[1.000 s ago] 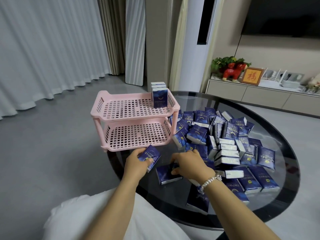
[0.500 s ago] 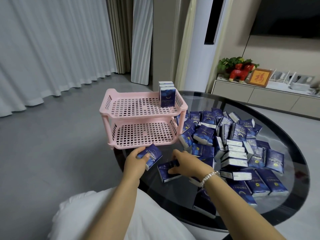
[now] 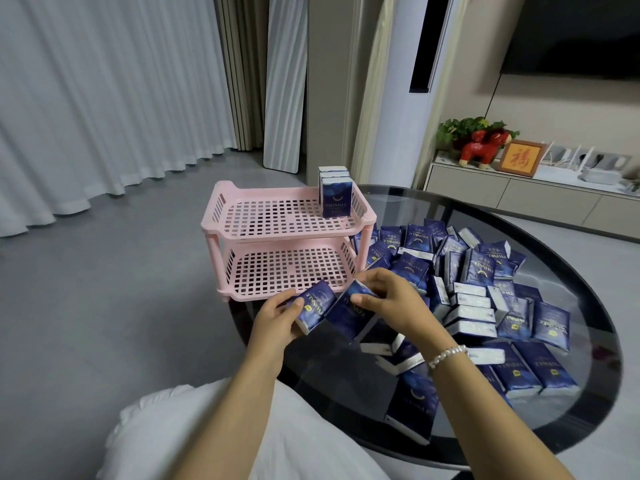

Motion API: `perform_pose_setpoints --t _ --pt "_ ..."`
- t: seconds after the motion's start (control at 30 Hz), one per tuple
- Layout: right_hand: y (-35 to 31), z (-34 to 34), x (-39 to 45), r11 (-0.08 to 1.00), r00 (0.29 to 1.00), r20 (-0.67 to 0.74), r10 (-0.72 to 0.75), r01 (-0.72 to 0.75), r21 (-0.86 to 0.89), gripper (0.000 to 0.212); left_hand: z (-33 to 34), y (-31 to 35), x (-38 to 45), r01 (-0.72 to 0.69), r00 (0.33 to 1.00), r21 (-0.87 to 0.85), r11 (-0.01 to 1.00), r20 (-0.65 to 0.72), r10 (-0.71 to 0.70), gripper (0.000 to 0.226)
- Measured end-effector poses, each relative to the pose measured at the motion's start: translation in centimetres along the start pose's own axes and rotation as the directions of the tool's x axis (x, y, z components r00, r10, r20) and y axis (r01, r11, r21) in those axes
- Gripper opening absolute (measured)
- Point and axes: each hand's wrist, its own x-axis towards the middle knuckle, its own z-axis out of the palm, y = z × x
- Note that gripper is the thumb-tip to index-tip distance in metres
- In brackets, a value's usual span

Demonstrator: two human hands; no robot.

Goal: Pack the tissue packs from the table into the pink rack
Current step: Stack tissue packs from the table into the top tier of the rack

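A pink two-tier rack stands at the left edge of the round glass table. Three dark blue tissue packs stand upright in the back right corner of its top shelf; the lower shelf is bare. My left hand holds a blue tissue pack just in front of the rack. My right hand grips a second pack right beside it, the two packs touching. A heap of several more packs covers the table to the right.
A white pillow or garment lies on my lap below the arms. Grey floor and white curtains lie left of the table. A low cabinet with a red figurine and a framed picture stands behind.
My right hand has lifted a pack off the table and brought it against the pack in my left hand. Both hands have risen toward the rack's front.
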Motion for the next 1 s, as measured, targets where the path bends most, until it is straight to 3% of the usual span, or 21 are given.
perform_pose_setpoints --t 0.2,0.37,0.47,0.63,0.77,1.0 --pt "-0.1 0.7 -0.2 0.991 0.996 -0.069 -0.058 0.066 0.113 0.014 0.1 0.0 -0.3 -0.004 0.999 -0.014 1.0 0.041 0.005 0.008" --pt "0.0 1.9 -0.2 0.991 0.991 -0.045 -0.126 0.128 0.031 0.017 0.2 0.2 -0.3 -0.087 0.996 0.045 0.995 0.003 0.087 0.009" --pt "0.4 2.9 0.0 0.991 0.991 -0.062 -0.122 0.125 0.047 0.012 0.6 0.7 -0.7 -0.02 0.994 -0.069 0.997 0.105 0.027 0.015" --pt "1.3 3.8 0.4 0.989 0.973 -0.229 -0.031 0.064 0.136 0.015 0.6 1.0 -0.9 0.08 0.944 -0.199 0.977 0.329 -0.011 0.028" --pt "1.1 3.5 0.5 0.986 0.978 -0.208 -0.005 0.039 0.16 0.013 0.5 0.8 -0.5 0.061 0.96 -0.221 0.973 0.279 0.003 0.029" --pt "0.1 3.3 0.2 0.972 0.978 -0.111 -0.178 0.193 0.137 0.013 0.4 0.4 -0.4 0.049 0.974 -0.105 0.993 0.227 -0.024 0.026"
